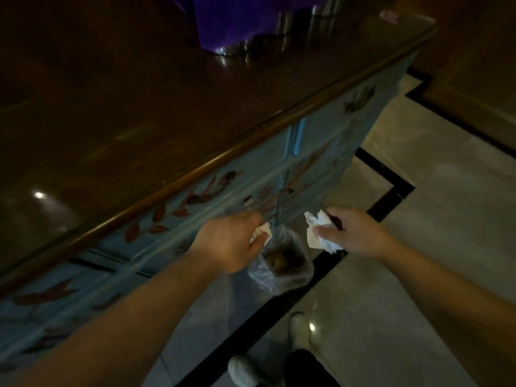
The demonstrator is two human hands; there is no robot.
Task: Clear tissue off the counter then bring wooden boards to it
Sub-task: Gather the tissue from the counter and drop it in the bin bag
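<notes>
My left hand [231, 241] is closed around a small crumpled white tissue [262, 232], just in front of the blue painted cabinet face. My right hand [354, 233] pinches a larger crumpled white tissue [318, 233] between thumb and fingers. Between and below the two hands hangs a clear plastic bag [279, 263] with dark scraps inside, apparently hung from the cabinet front. The dark glossy wooden counter [139, 113] stretches from upper right to lower left. No wooden boards are in view.
A purple object [237, 20] and several shiny metal items [290, 23] stand at the counter's far side. A small pinkish scrap [388, 15] lies at its far right corner. The floor is pale tile with black strips [388, 199]; my shoes [243, 370] are below.
</notes>
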